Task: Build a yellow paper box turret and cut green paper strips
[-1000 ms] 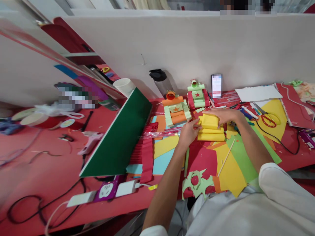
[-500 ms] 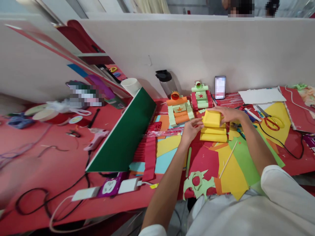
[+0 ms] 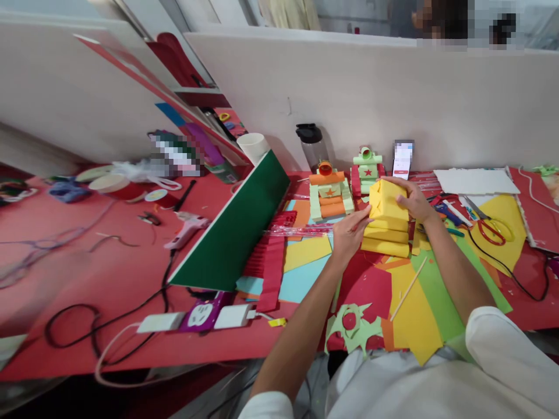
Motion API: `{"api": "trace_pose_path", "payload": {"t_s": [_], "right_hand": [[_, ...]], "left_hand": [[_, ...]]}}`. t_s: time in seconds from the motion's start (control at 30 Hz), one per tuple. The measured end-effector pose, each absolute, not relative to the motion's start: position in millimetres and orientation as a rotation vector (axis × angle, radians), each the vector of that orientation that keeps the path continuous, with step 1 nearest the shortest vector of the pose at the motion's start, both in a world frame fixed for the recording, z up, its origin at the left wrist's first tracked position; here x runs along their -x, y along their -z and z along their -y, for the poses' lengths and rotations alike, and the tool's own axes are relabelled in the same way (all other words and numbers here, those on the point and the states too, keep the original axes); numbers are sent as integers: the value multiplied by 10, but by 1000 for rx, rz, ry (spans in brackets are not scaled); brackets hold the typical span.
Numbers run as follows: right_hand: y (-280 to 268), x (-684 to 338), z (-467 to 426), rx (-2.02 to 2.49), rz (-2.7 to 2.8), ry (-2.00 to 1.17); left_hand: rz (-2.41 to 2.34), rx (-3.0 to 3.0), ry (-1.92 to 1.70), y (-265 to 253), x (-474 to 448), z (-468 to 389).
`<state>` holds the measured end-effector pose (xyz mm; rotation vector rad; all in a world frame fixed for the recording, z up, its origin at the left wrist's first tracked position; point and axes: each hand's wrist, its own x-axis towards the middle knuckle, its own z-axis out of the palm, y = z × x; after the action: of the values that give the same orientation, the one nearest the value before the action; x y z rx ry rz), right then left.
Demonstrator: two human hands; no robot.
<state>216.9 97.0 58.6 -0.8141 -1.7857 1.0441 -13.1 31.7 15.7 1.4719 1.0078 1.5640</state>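
A small folded yellow paper box (image 3: 388, 201) is between my two hands, above a stack of yellow paper pieces with rounded, rolled front edges (image 3: 384, 247). My left hand (image 3: 350, 234) grips the box's left side with its fingertips. At the box's right and top, my right hand (image 3: 414, 199) has the thumb on the near face and the fingers behind, partly hidden. Beyond the left hand stands an orange and green paper tank (image 3: 331, 201) with a star. A green and red paper tank (image 3: 367, 173) is behind the box.
A phone (image 3: 402, 159) leans on the wall beside a bottle (image 3: 311, 148). Scissors (image 3: 491, 231), paper sheets and a thin stick (image 3: 408, 289) lie to the right. A green board (image 3: 236, 233) stands slanted at left, near a glue gun (image 3: 186, 230) and a power strip (image 3: 205, 314).
The yellow box has been raised and tilted in my hands, so more of its side shows. My right hand's thumb is now on its near face. The camera view has shifted left.
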Motion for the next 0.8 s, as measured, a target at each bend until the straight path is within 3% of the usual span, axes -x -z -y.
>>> {"api": "trace_pose_path", "payload": {"t_s": [0.43, 0.8], "right_hand": [[-702, -2000, -921, 779, 1749, -686], [-877, -1931, -832, 798, 2006, -856]], "left_hand": [[-962, -1179, -1574, -137, -7, -280], [-752, -642, -1280, -234, 65, -372]]}}
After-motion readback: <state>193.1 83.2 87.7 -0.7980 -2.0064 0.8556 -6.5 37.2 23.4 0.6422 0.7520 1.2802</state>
